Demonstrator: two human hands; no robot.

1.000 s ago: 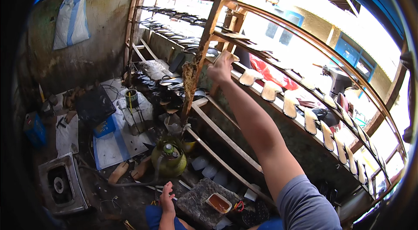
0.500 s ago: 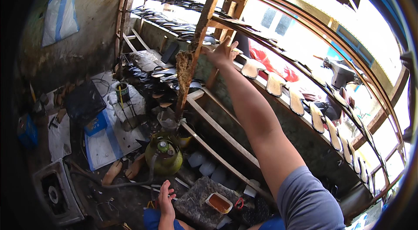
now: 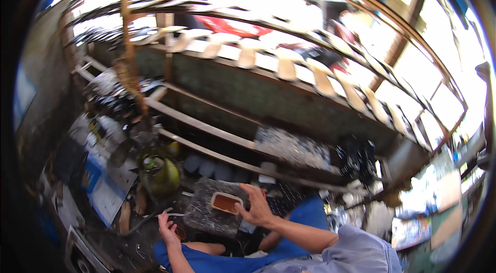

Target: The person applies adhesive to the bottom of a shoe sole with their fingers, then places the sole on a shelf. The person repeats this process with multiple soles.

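Note:
My right hand point(image 3: 257, 208) is open beside a small rectangular tub point(image 3: 213, 196) of orange-brown liquid. Its thumb and fingers are apart near the tub's right side; whether they touch the rim I cannot tell. The tub sits on a worn, stained block point(image 3: 199, 216) in front of my legs. To the left of the block, my left hand point(image 3: 168, 229) hangs open above the floor, nothing in it. Pale sole-shaped shoe pieces point(image 3: 248, 55) stand in a row along the ledge of a wooden rack point(image 3: 206, 127), away from both hands.
A green gas cylinder point(image 3: 160, 176) stands left of the block, with a hose near it. Shoe lasts point(image 3: 140, 201) lie on the floor beside it. A metal stove point(image 3: 85, 252) is at the lower left. Dark shoe pieces point(image 3: 356, 159) and plastic packages point(image 3: 412, 231) are to the right.
My right hand has come down from the rack ledge to the tub. The view has swung to the right. My left hand stays low and open.

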